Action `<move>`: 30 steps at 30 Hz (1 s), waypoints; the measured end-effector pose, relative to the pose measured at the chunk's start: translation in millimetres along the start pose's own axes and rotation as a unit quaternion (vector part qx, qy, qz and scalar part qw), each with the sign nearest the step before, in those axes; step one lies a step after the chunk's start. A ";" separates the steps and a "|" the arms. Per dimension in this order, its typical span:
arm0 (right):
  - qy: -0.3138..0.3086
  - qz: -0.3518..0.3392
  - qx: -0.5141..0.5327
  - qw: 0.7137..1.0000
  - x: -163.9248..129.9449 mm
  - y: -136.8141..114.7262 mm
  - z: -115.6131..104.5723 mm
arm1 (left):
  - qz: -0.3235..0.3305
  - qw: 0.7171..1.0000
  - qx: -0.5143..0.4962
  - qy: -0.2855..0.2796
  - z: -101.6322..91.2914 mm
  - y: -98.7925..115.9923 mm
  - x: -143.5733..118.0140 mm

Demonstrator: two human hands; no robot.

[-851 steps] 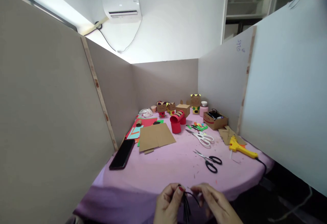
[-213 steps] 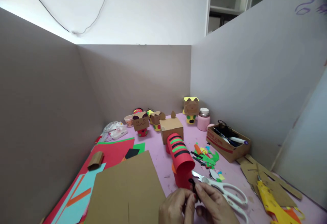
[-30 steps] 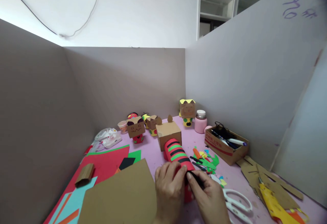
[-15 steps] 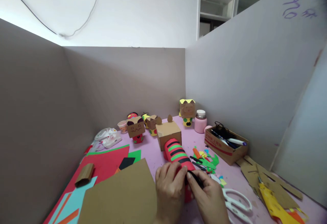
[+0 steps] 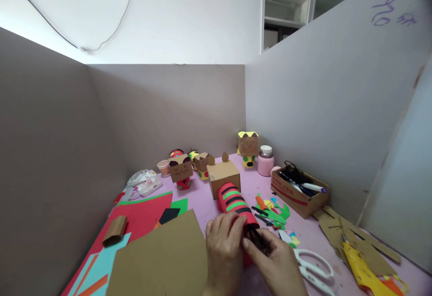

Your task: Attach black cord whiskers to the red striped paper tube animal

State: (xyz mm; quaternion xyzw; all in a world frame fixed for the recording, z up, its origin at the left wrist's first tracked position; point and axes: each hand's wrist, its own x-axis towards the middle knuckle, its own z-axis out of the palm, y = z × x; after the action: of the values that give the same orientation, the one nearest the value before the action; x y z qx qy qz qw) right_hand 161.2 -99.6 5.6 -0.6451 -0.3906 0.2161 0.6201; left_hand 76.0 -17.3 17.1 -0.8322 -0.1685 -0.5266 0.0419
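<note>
A red paper tube (image 5: 234,202) with black and green stripes lies on the pink table (image 5: 313,237), its near end under my hands. My left hand (image 5: 223,246) wraps that near end from the left. My right hand (image 5: 276,260) pinches a thin black paper strip (image 5: 257,237) against the tube's end. A sheet of brown cardboard (image 5: 162,260) lies just left of my hands. White-handled scissors (image 5: 312,265) lie to the right of my right hand.
Cardboard-box figures (image 5: 181,170) and a plain box (image 5: 224,177) stand at the back beside a pink jar (image 5: 265,161). Coloured paper scraps (image 5: 274,215), a box of pens (image 5: 299,187), a yellow glue gun (image 5: 359,269) and red paper sheets (image 5: 141,217) lie around. Partition walls enclose three sides.
My right hand's fingers have slid the black strip slightly closer in against the tube's end. The view has shifted a little.
</note>
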 end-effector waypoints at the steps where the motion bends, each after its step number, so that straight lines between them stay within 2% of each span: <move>1: -0.005 -0.001 -0.005 1.000 -0.9 0.2 -1.1 | 0.000 1.000 0.005 0.002 -0.1 -0.1 0.2; 5: -0.022 0.000 0.002 1.000 -2.6 -1.9 -4.3 | -0.001 1.000 0.023 0.004 -2.3 -0.7 0.7; 10: -0.028 -0.008 0.002 1.000 -4.7 -5.7 -7.4 | -0.002 0.998 0.049 -0.027 -10.5 -1.9 -2.6; 13: -0.046 -0.004 -0.020 0.999 -7.3 -7.5 -13.0 | -0.052 0.998 0.031 -0.034 -19.5 -0.3 -8.7; 16: -0.078 0.006 -0.040 0.996 -10.0 -7.1 -21.1 | -0.131 0.989 -0.050 -0.048 -31.3 7.6 -13.2; 18: -0.081 0.015 -0.030 0.996 -11.1 -5.8 -26.7 | -0.227 0.963 -0.121 -0.082 -38.1 16.1 -12.4; 21: -0.068 0.041 0.013 0.997 -11.5 -5.9 -33.8 | -0.374 0.890 -0.207 -0.157 -41.5 27.7 -5.5; 23: -0.063 0.056 0.039 0.996 -11.2 -8.4 -37.1 | -0.432 0.840 -0.269 -0.188 -38.0 31.8 0.5; 27: -0.059 0.063 0.044 0.995 -9.6 -15.2 -40.6 | -0.502 0.742 -0.383 -0.224 -27.8 33.9 8.6; 28: -0.058 0.059 0.036 0.996 -8.9 -16.4 -41.1 | -0.513 0.729 -0.391 -0.228 -27.2 34.3 9.5; 29: -0.055 0.045 0.013 0.997 -8.0 -17.2 -41.7 | -0.518 0.728 -0.387 -0.225 -28.1 35.0 9.9; 30: -0.048 0.020 -0.022 0.998 -6.8 -17.9 -42.4 | -0.513 0.742 -0.371 -0.217 -30.3 35.9 10.1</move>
State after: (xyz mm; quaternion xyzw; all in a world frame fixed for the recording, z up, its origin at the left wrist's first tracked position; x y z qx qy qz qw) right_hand 185.3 -132.9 27.3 -0.6556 -0.4114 0.2503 0.5816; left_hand 65.5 -56.1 43.3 -0.6614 -0.3660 -0.2941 -0.5849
